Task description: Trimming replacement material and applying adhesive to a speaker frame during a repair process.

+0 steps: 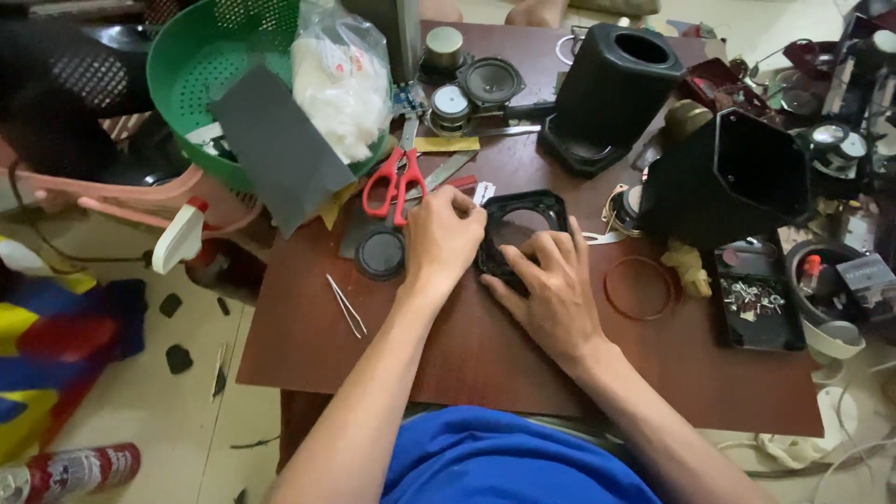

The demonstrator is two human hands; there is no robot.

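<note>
A dark red-brown wooden worktop (448, 345) stands on a pale tiled floor, and it is crowded with speaker parts and tools. In the head view, both hands rest on a black square speaker frame (519, 224) that lies flat near the middle of the worktop. The left hand (442, 235) has its fingers curled down over the frame's upper left corner, so its grip is clenched on the frame's edge. The right hand (551, 280) lies spread and flat, pressing on the frame's lower right part; it is released, not grasping.

Just left of the frame lies a round black disc (381, 254), and red-handled scissors (397, 182) lie above it. Metal tweezers (346, 305) lie apart, lower left. A thin brown ring (639, 288) lies right of the right hand. Behind are a green perforated basket (201, 65), a black cylinder housing (611, 84), an angular black speaker cabinet (737, 177) and a black tray of screws (758, 299).
</note>
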